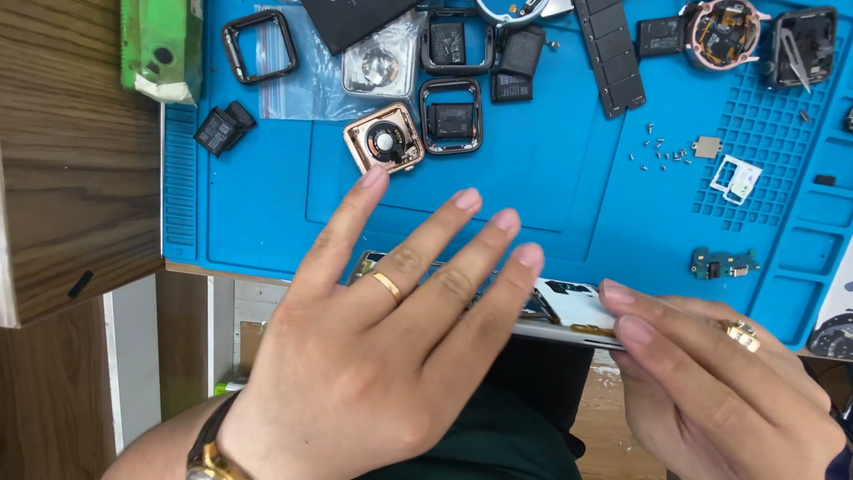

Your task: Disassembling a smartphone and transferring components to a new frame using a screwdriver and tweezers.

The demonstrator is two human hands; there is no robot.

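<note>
The fingers of the left hand (373, 356) are spread flat and open over an opened phone (569, 311), which is held at the near edge of the blue repair mat (551, 178). The phone's right end is pinched by the fingertips of the right hand (711, 373). Beyond the fingers, a rose-gold watch case (384, 138) and black watch frames (451, 116) are laid out. To the right, small screws (662, 153) are scattered near a small circuit board (724, 263).

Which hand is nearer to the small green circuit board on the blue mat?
Right. The right hand lies just below the green circuit board; the left hand is far to its left.
</note>
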